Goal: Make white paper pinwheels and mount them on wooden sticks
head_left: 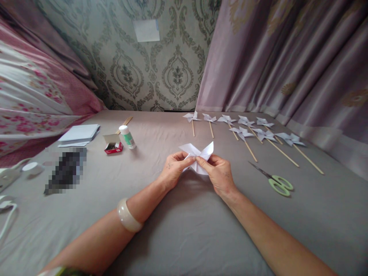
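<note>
Between my two hands is a white paper pinwheel (201, 168), held up over the grey cloth with its folded blades spread. My left hand (174, 168) pinches it from the left, thumb near the centre. From the right, my right hand (220, 172) grips it the same way, its thumb pressed on the middle. Both thumbs nearly meet there, and the fingers behind the paper are mostly hidden. No stick shows on this pinwheel. Scissors with green handles (280, 185) lie to the right of my right hand.
Several finished pinwheels on sticks (243, 132) lie at the back right. Toward the left are a glue stick (127, 137), a small red box (113, 148) of small metal pieces, thin wooden sticks (128, 120), a paper stack (79, 134) and a power strip (10, 178).
</note>
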The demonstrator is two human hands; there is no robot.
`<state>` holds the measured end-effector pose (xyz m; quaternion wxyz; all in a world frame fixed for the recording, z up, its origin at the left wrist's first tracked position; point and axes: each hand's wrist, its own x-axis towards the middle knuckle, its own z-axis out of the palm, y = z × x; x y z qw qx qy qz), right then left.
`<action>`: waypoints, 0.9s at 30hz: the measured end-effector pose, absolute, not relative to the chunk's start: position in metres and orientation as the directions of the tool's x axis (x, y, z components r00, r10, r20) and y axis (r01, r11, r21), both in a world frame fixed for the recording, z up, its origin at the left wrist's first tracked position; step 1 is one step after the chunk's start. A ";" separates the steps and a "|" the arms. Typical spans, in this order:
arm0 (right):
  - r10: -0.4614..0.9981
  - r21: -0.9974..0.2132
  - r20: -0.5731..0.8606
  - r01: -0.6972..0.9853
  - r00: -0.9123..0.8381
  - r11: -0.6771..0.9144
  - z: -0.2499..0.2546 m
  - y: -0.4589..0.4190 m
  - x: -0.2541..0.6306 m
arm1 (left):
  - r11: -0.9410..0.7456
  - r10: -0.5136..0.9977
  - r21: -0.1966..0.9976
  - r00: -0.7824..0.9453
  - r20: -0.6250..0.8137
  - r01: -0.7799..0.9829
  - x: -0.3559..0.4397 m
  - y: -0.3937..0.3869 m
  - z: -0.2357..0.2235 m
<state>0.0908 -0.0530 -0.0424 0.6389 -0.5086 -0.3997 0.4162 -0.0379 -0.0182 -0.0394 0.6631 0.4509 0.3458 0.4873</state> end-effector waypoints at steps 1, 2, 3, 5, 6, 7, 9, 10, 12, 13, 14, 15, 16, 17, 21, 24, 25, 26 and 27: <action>0.938 -0.983 0.091 -0.121 0.334 0.138 -0.043 -0.053 0.091 | 0.118 0.958 0.936 0.286 -0.019 -0.332 -0.038 -0.018 -0.040; 0.938 -0.983 0.095 -0.115 0.334 0.140 -0.043 -0.053 0.091 | 0.115 0.958 0.937 0.287 -0.016 -0.331 -0.038 -0.018 -0.040; 0.938 -0.984 0.099 -0.108 0.333 0.142 -0.043 -0.053 0.091 | 0.111 0.957 0.938 0.288 -0.012 -0.330 -0.038 -0.018 -0.040; 0.937 -0.984 0.107 -0.097 0.333 0.147 -0.044 -0.053 0.091 | 0.107 0.957 0.938 0.291 -0.007 -0.329 -0.038 -0.018 -0.041; 0.936 -0.984 0.108 -0.096 0.334 0.148 -0.044 -0.053 0.091 | 0.108 0.957 0.937 0.291 -0.007 -0.331 -0.038 -0.017 -0.041; 0.936 -0.984 0.109 -0.098 0.335 0.149 -0.044 -0.053 0.091 | 0.112 0.956 0.937 0.293 -0.010 -0.331 -0.037 -0.017 -0.042; 0.937 -0.982 0.102 -0.117 0.333 0.149 -0.043 -0.052 0.091 | 0.113 0.955 0.939 0.296 -0.013 -0.324 -0.037 -0.017 -0.043; 0.939 -0.980 0.096 -0.136 0.330 0.148 -0.042 -0.052 0.091 | 0.105 0.955 0.942 0.295 -0.006 -0.318 -0.037 -0.017 -0.043; 0.944 -0.972 0.085 -0.182 0.319 0.149 -0.040 -0.051 0.091 | 0.074 0.957 0.949 0.288 0.019 -0.307 -0.037 -0.016 -0.043; 0.945 -0.967 0.081 -0.203 0.317 0.151 -0.039 -0.051 0.092 | 0.057 0.958 0.950 0.284 0.035 -0.308 -0.037 -0.016 -0.042; 0.946 -0.963 0.079 -0.222 0.315 0.155 -0.037 -0.051 0.092 | 0.046 0.958 0.949 0.283 0.047 -0.313 -0.037 -0.017 -0.042; 0.946 -0.958 0.079 -0.238 0.316 0.160 -0.036 -0.051 0.093 | 0.045 0.957 0.946 0.286 0.052 -0.322 -0.037 -0.017 -0.041; 0.945 -0.954 0.080 -0.250 0.317 0.165 -0.036 -0.051 0.094 | 0.053 0.955 0.943 0.293 0.049 -0.329 -0.038 -0.017 -0.039; 0.946 -0.951 0.083 -0.260 0.315 0.170 -0.035 -0.051 0.094 | 0.067 0.952 0.941 0.303 0.039 -0.331 -0.038 -0.018 -0.038; 0.954 -0.953 0.176 -0.201 0.244 0.227 -0.036 -0.051 0.100 | 0.057 0.950 0.962 0.310 0.030 -0.267 -0.038 -0.020 -0.033; 0.909 -0.926 0.370 -0.001 0.190 0.377 -0.035 -0.051 0.106 | -0.048 0.957 0.974 0.268 0.107 -0.220 -0.040 -0.020 -0.031; 0.879 -0.896 0.443 0.080 0.174 0.436 -0.034 -0.051 0.108 | -0.087 0.958 0.975 0.253 0.138 -0.204 -0.041 -0.020 -0.030; 0.847 -0.860 0.508 0.157 0.157 0.486 -0.032 -0.051 0.110 | -0.127 0.956 0.974 0.241 0.170 -0.186 -0.042 -0.019 -0.030; 0.818 -0.821 0.559 0.225 0.135 0.524 -0.031 -0.051 0.112 | -0.170 0.951 0.971 0.232 0.206 -0.166 -0.044 -0.018 -0.031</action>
